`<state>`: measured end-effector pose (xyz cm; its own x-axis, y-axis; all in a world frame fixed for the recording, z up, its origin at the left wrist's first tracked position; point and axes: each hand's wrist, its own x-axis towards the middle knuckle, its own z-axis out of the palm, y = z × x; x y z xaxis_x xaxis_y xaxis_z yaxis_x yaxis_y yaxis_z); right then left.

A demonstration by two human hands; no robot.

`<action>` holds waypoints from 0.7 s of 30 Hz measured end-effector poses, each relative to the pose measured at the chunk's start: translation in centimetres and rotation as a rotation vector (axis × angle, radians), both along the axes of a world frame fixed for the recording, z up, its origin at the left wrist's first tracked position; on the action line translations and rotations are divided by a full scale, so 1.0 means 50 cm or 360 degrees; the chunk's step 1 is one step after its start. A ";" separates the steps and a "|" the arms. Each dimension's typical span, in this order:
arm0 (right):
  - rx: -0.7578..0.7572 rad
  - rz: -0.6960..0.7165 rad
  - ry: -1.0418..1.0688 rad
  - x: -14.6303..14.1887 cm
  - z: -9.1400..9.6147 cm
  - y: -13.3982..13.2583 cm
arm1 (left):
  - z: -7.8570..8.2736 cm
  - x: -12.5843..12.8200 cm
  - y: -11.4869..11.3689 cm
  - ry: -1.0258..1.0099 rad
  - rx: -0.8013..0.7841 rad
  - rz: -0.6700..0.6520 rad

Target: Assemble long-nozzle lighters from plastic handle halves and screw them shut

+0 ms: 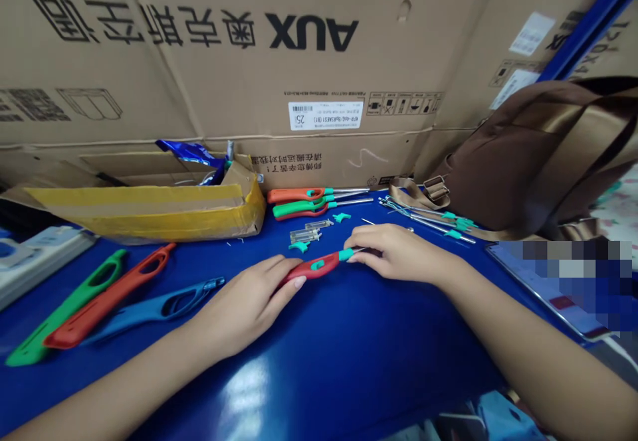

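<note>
- Far left of the red lighter (314, 267), three empty handles (100, 298), green, orange and blue, are lying on the blue table (349, 348).
- The left hand (244, 301) is half closing over the red lighter's back end, holding it low against the table.
- The right hand (399, 252) is pinching the teal collar (345, 254) at the lighter's front between its fingertips.
- Behind the lighter, finished lighters (309, 203) are resting. To its right, metal tubes (433, 220) are lying.
- This probably works best with the left hand steadying and the right hand pushing straight along the lighter.

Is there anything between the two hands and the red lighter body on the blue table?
Nothing visible. The left hand holds the red lighter body at its handle end, and the right hand pinches its teal tip.
</note>
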<state>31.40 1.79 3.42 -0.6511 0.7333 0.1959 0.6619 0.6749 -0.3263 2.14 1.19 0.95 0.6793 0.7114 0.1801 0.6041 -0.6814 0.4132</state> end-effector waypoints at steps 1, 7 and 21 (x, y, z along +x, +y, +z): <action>0.0010 -0.0018 0.0014 0.003 -0.003 0.004 | 0.005 0.009 0.004 0.0115 0.0109 -0.0018; 0.0259 -0.0165 0.0130 0.029 -0.017 0.029 | 0.040 0.070 0.073 0.0343 0.0404 -0.0155; 0.0428 -0.0365 -0.0025 -0.004 -0.063 0.040 | 0.009 0.091 0.255 0.0071 0.0317 -0.0024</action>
